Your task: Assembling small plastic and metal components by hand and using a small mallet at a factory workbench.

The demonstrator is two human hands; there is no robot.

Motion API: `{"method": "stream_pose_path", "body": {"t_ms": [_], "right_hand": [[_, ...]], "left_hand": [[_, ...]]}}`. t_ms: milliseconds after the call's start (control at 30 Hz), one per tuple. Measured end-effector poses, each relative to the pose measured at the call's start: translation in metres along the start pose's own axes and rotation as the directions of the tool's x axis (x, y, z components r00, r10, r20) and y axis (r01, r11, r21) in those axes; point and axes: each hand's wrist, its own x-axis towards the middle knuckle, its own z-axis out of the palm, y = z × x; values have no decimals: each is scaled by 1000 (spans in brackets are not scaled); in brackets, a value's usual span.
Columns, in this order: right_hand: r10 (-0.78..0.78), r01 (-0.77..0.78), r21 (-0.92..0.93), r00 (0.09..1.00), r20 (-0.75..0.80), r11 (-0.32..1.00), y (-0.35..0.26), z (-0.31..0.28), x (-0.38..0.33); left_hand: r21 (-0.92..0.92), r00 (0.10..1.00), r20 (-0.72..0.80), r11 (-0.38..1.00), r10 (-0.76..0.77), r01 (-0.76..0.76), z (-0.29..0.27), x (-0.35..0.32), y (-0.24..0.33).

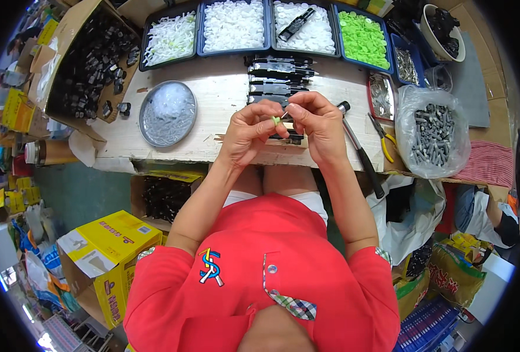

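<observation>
My left hand [249, 130] pinches a small light-green plastic piece [276, 120] over the front of the table. Close beside it, my right hand [318, 126] is closed, thumb and fingertips around a thin metal pin [284, 115] that points toward the green piece. Whether the two touch is too small to tell. Behind my hands lies a row of several black assembled parts [277, 73], partly hidden by my fingers. To the right of my right hand rests a hammer [362, 155] with a black handle, then yellow-handled pliers [384, 141].
Along the back stand bins of white-green strips [169, 40], white pieces [233, 26], white caps [321, 41] under a black part, and green caps [362, 40]. Left are a round tray [144, 126] and a carton of black parts [55, 97]; right, a bag of grey pieces [434, 132].
</observation>
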Motion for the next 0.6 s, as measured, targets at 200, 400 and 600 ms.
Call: {"method": "stream_pose_path", "body": {"t_ms": [200, 400, 600], "right_hand": [[39, -39, 68, 999, -1, 997, 6, 6, -1], [11, -10, 18, 1000, -11, 1000, 5, 13, -1], [6, -6, -21, 1000, -15, 1000, 5, 15, 1]], "left_hand": [[-53, 999, 34, 998, 24, -22, -7, -2, -1], [-12, 998, 29, 999, 47, -47, -6, -4, 2], [-19, 998, 4, 997, 69, -69, -5, -5, 2]]}}
